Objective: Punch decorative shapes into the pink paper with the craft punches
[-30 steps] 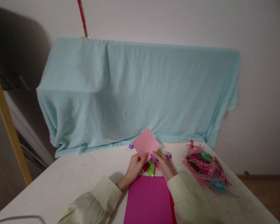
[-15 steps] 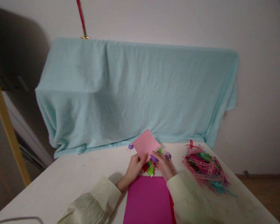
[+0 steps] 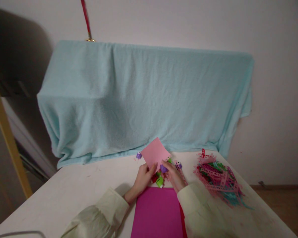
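A square of pink paper is tilted corner-up between my two hands, with a few small holes near its right corner. My left hand pinches its lower left edge, thumb on top. My right hand is closed at the lower right edge, its thumb lying along the paper. A small purple paper figure shows right by the right thumb; whether the hand touches it I cannot tell. Below and between the hands lie a green paper figure and red and pink bits, partly hidden.
Magenta sheets lie in front of me with red underneath. On the right is a heap of punched paper strips. Another purple figure sits at the back, one more beyond my right hand. A pale blue cloth hangs behind the table.
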Demonstrator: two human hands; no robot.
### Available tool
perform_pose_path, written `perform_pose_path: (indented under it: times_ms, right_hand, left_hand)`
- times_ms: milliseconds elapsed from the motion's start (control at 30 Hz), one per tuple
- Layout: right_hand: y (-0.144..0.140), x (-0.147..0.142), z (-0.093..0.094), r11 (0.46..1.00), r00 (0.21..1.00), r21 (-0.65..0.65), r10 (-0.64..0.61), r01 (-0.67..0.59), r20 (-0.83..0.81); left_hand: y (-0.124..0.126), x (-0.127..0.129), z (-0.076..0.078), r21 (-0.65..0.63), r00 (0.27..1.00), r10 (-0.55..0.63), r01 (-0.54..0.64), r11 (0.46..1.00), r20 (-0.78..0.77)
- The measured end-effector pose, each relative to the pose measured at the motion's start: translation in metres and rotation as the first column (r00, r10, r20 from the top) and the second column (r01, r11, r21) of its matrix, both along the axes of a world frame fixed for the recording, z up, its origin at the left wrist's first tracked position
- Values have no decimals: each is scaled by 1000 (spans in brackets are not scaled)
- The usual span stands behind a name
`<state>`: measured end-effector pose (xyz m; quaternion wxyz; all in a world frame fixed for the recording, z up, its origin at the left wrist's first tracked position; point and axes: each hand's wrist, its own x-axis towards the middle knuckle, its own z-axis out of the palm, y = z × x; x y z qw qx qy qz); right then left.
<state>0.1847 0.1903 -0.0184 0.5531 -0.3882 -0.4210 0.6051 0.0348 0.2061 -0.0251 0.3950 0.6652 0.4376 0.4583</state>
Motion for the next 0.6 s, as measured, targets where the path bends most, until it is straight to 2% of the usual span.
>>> perform_pose_path:
  times_ms: [600]
  right_hand:
    - [1, 1, 0, 1000, 999, -8, 1, -1, 51]
  left_hand:
    - [-2, 1, 3, 4, 1000, -9, 9, 1000, 4]
